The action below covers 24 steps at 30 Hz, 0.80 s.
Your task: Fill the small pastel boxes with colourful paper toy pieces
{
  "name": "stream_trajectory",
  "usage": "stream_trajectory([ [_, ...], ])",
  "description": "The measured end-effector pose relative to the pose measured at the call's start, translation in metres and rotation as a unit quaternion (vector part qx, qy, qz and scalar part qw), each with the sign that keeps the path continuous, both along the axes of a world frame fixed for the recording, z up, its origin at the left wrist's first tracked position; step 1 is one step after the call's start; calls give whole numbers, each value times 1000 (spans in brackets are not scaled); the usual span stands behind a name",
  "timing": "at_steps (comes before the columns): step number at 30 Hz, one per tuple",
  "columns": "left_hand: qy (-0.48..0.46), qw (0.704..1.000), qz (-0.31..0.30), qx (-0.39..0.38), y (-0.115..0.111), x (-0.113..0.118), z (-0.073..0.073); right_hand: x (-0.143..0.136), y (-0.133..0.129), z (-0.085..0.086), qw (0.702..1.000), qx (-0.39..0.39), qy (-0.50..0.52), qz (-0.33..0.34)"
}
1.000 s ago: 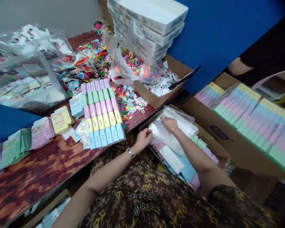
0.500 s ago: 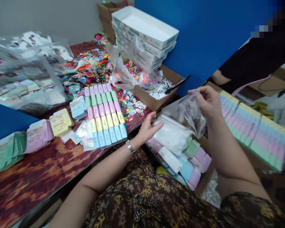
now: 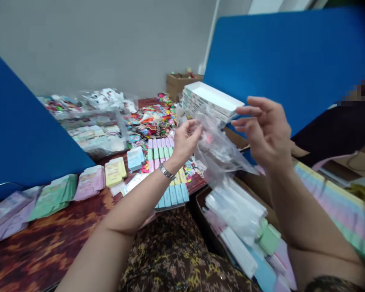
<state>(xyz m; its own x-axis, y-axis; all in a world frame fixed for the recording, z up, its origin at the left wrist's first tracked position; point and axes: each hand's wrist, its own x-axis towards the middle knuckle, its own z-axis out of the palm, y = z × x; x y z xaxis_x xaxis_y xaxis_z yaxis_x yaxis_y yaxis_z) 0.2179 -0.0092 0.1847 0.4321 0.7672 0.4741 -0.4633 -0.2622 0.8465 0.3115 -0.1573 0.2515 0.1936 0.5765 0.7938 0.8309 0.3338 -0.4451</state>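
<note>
Moved since the half-second-earlier view: one clear bag (image 3: 219, 148), then in your right hand, now hanging from your left; camera view also shifted.

Landmark: block of pastel cartons (image 3: 177, 195), on the table (image 3: 88, 243).

Item, your left hand (image 3: 185, 142): raised above the cartons, pinching the bag's upper edge between thumb and fingers; metal-banded watch (image 3: 167, 172) at the wrist.

Item, your right hand (image 3: 269, 136): raised well to the right of the cartons, just beside the bag; grip released, fingers parted and half curled.

Item, the bag: right of the cartons and higher, crumpled, see-through.

Item, clear bag stack (image 3: 235, 205): right of the cartons, in a cardboard box (image 3: 252, 185), beside a green folded piece (image 3: 270, 239).

Item, folded stacks, left of the cartons: blue (image 3: 135, 158) nearest, then yellow (image 3: 115, 172), pink (image 3: 90, 182), green (image 3: 54, 196).

Item, trinket pile (image 3: 152, 121): behind the cartons.

Item, white trays (image 3: 200, 101): stacked, behind and right of the cartons.
</note>
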Motion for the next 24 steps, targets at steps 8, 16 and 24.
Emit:
stream_trajectory([
  [8,-56,996,59,-37,45,-62,30,-29,73,-31,935,-21,-303,-185],
  [16,-42,991,86,-94,79,-121,54,-42,140,7,981,36,-193,-7],
  [24,-102,969,136,-181,103,-142,64,-73,171,-39,951,43,-301,-55],
])
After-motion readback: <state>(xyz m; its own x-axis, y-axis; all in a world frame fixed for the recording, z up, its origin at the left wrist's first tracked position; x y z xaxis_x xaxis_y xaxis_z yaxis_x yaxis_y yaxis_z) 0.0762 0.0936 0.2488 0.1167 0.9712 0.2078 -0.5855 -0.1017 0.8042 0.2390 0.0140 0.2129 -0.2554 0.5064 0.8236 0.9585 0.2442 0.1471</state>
